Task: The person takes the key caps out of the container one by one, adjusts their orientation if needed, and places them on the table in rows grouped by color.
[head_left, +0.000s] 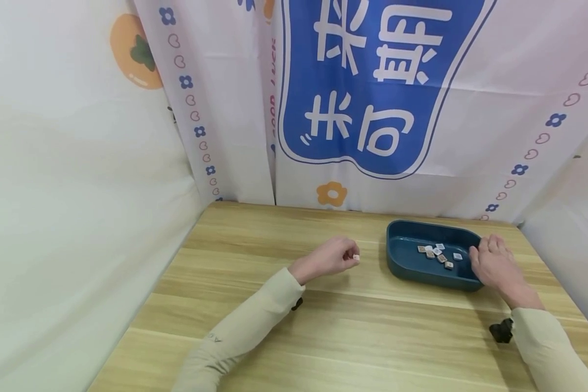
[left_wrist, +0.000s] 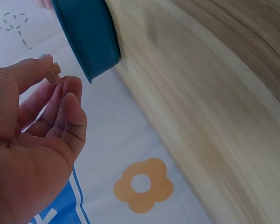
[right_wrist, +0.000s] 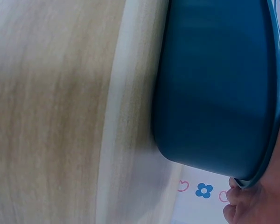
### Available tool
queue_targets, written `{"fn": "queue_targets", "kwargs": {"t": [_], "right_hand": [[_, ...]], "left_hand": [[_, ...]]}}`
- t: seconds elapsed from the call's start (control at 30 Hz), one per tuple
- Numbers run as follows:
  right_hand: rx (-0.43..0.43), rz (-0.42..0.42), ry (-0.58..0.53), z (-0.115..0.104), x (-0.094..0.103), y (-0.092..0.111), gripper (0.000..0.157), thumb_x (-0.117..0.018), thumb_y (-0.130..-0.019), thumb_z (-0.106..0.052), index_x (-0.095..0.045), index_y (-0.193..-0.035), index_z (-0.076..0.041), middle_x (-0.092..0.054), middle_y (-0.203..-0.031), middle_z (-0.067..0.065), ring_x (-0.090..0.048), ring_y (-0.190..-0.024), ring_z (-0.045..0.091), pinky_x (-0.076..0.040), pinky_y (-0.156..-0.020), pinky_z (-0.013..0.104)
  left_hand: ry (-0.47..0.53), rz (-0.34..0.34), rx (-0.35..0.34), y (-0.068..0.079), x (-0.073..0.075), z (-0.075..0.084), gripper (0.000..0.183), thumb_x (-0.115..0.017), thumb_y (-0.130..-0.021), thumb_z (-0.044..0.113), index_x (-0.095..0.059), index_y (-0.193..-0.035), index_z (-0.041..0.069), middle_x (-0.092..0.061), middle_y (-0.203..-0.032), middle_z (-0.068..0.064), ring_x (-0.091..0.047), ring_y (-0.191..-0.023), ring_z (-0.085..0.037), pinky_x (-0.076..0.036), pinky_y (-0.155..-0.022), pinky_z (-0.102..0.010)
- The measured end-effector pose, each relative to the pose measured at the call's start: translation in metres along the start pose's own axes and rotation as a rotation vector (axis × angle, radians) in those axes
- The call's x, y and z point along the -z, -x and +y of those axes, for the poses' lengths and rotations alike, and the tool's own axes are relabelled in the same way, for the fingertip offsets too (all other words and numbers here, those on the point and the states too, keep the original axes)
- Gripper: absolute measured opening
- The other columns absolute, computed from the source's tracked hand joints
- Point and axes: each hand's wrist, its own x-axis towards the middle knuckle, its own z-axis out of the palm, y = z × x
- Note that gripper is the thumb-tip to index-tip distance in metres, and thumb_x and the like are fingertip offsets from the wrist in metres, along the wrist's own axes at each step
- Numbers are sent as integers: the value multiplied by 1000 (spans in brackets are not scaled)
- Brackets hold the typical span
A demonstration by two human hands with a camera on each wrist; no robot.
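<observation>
My left hand (head_left: 330, 257) is raised over the table, left of a dark blue tray (head_left: 433, 280). Between its thumb and fingertips it pinches a small square block (head_left: 356, 257), pale on its face in the head view. From the left wrist, the block (left_wrist: 54, 72) looks wood-coloured and mostly hidden by the fingertips. My right hand (head_left: 495, 264) holds the tray's right end, thumb over the rim and fingers along the outside. Several small square blocks (head_left: 442, 258), some white and some brown-faced, lie loosely grouped on the tray floor. The right wrist view shows the tray's outer wall (right_wrist: 214, 93).
The tray stands on a wood-grain table (head_left: 372, 337), close to its back edge. Behind hangs a printed cloth (head_left: 225, 81) with blue, white and orange figures. A plain white cloth (head_left: 78, 245) borders the left side.
</observation>
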Motion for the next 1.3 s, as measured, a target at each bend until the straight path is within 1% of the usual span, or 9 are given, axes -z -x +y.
{"fn": "queue_targets", "kwargs": {"t": [0.13,0.3,0.5,0.63,0.77,0.9,1.0,1.13,1.3], "right_hand": [[0,-2,6,0,-1,0,71,-17,-107,-36,-19,-138,28,-14,-144,51,-13,-137,61,-10,-114,67],[-3,-2,9,1,-2,-1,72,-16,-107,-37,-19,-138,27,-14,-145,49,-12,-137,61,-10,-113,68],[3,13,5,1,-5,0,69,-19,-106,-33,-20,-138,27,-14,-145,50,-13,-137,61,-14,-111,69],[7,11,-1,1,-5,0,69,-18,-106,-34,-20,-138,28,-14,-144,50,-13,-136,61,-14,-111,69],[13,11,9,2,-3,-1,69,-17,-106,-34,-20,-137,28,-14,-144,51,-14,-136,62,-14,-111,70],[22,17,21,1,0,-3,68,-19,-107,-32,-21,-136,28,-15,-144,51,-14,-135,62,-14,-111,70],[19,9,14,1,0,-2,67,-20,-106,-32,-21,-136,29,-14,-143,51,-13,-135,62,-14,-111,70],[7,3,9,0,-1,-1,68,-19,-106,-33,-21,-136,28,-14,-143,51,-13,-135,62,-13,-111,70],[2,4,1,0,-1,0,69,-18,-107,-34,-21,-137,28,-14,-144,51,-12,-136,61,-13,-111,70]], "left_hand": [[-14,-7,6,8,3,-4,15,-63,-96,19,-68,-104,7,-68,-96,-1,-58,-82,-5,-47,-72,-13],[-29,-11,7,16,4,-9,11,-63,-95,16,-67,-102,8,-68,-94,-1,-60,-82,-6,-47,-72,-13],[-28,-41,26,28,3,-15,10,-65,-95,17,-67,-100,10,-66,-91,2,-59,-79,-5,-48,-69,-14],[-24,-60,21,35,3,-19,7,-67,-94,17,-66,-95,11,-64,-87,4,-55,-75,-4,-47,-66,-15],[-49,-90,10,41,3,-24,7,-68,-93,18,-65,-93,12,-62,-84,5,-53,-72,-4,-45,-64,-15],[-69,-125,42,49,4,-29,8,-68,-93,20,-65,-94,13,-61,-82,7,-52,-71,-3,-45,-63,-15],[-84,-142,53,54,4,-32,8,-68,-93,20,-65,-93,13,-61,-82,6,-52,-70,-4,-45,-63,-17],[-90,-147,48,59,2,-36,6,-68,-93,18,-65,-94,13,-62,-83,6,-53,-71,-4,-46,-64,-18],[-71,-161,81,66,-3,-42,6,-68,-92,19,-65,-95,14,-62,-86,7,-54,-74,-4,-47,-66,-18]]}}
